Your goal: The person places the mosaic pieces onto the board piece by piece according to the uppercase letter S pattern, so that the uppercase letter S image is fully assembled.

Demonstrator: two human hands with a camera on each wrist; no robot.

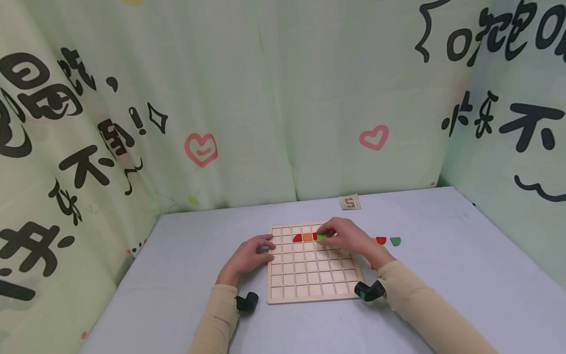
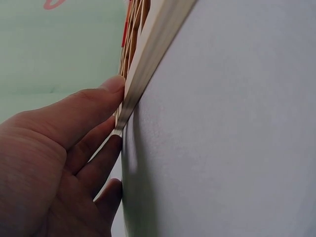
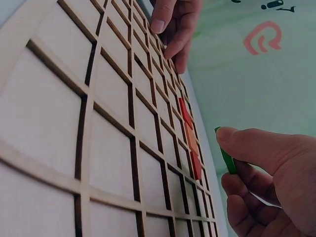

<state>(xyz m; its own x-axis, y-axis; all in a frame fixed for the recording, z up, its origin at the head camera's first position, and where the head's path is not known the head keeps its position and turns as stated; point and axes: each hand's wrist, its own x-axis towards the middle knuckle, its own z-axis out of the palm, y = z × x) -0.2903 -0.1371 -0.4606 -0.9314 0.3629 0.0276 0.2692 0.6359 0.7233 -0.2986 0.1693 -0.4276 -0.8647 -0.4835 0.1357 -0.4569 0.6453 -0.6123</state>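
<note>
Curtain (image 1: 283, 98), pale green, filling the upper frame; black lettering (image 1: 81, 172) at left and upper right; pink heart outlines (image 1: 204, 151), left and right of centre. Table (image 1: 177, 275), pale lavender, lower frame.

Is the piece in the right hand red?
No, the right wrist view shows the right hand pinching a green piece between thumb and fingers.

I'm working in a curtained-off nook, looking like a makeshift recording booth; home, lab or office, I'm not telling from this. Pale green curtain (image 1: 265, 98) is hanging ahead and on both sides, showing black lettering (image 1: 537, 111) and pink hearts (image 1: 203, 152). Pale table (image 1: 185, 255) is standing close to it. I'm wearing small black wrist cameras (image 1: 370, 291).
</note>
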